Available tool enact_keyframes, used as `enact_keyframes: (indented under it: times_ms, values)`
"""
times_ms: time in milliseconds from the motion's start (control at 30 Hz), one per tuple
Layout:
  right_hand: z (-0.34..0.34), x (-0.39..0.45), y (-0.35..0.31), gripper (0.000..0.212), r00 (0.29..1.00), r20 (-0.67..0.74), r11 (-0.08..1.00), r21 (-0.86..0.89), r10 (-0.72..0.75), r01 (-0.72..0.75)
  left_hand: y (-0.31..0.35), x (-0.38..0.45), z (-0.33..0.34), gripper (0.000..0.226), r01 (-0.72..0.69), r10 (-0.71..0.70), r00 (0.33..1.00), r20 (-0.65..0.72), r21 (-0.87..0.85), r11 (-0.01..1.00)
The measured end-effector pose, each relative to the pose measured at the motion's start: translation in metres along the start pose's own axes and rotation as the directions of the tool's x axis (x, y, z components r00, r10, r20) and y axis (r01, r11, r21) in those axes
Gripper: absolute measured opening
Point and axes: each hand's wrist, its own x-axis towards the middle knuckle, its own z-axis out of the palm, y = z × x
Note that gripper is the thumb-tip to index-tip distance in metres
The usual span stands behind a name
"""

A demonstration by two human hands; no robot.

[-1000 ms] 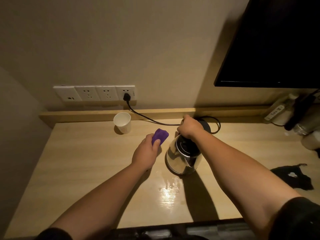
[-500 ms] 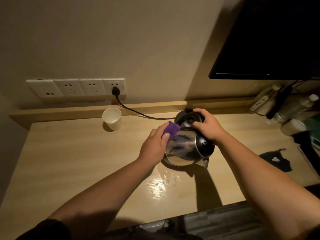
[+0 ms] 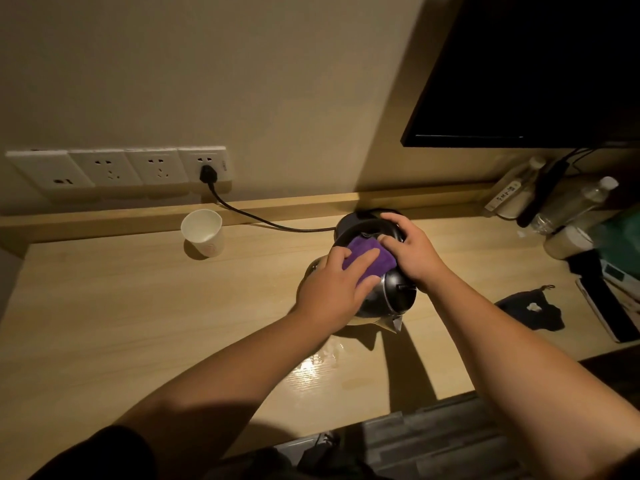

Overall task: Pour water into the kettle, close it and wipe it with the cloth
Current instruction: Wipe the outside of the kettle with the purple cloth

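The steel kettle [image 3: 398, 296] is tipped towards me on the wooden counter [image 3: 138, 306], lid closed and spout pointing down at the front. My right hand [image 3: 414, 254] grips its black handle at the back. My left hand [image 3: 332, 289] lies on the kettle's left side, fingers spread flat over the folded purple cloth [image 3: 372, 259] and pressing it against the metal. Much of the kettle's body is hidden under both hands. A white paper cup [image 3: 202, 232] stands upright at the back left, apart from the kettle.
A black cord [image 3: 263, 220] runs from the wall socket [image 3: 207, 168] to the dark kettle base [image 3: 346, 225] behind the kettle. Spilled water [image 3: 311, 365] shines on the counter in front. Bottles [image 3: 571, 209], a black item [image 3: 530, 311] and clutter fill the right end under a dark screen [image 3: 536, 64].
My right hand has tipped the kettle further towards me. My left hand slid the purple cloth from the kettle's left flank up onto its upper side, close to my right hand.
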Motion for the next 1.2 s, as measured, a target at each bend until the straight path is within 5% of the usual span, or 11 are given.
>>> enact_keyframes:
  times_ms: [300, 500, 633, 933, 1200]
  values:
    - [0.006, 0.001, 0.004, 0.039, 0.999, 0.033, 0.996, 0.085, -0.011, 0.008, 0.003, 0.02, -0.002, 0.034, -0.032, 0.034, 0.999, -0.009, 0.173, 0.984]
    - [0.013, 0.002, 0.005, 0.041, 0.998, 0.049, 0.992, 0.119, -0.038, 0.032, -0.041, 0.034, -0.008, 0.034, 0.223, -0.236, 0.97, 0.063, 0.171, 0.96]
    - [0.013, 0.005, 0.001, 0.038, 0.998, 0.037, 0.994, 0.101, -0.045, 0.041, -0.043, 0.036, -0.009, 0.034, 0.255, -0.267, 0.961, 0.071, 0.146, 0.956]
    - [0.012, 0.005, 0.003, 0.036, 0.999, 0.033, 0.995, 0.096, -0.036, 0.032, 0.002, 0.002, 0.0, 0.042, 0.0, 0.009, 0.997, -0.078, 0.111, 0.994]
    - [0.01, 0.0, 0.008, 0.039, 1.0, 0.017, 0.99, 0.142, -0.021, 0.019, -0.069, 0.024, -0.011, 0.035, 0.309, -0.321, 0.946, 0.043, 0.174, 0.935]
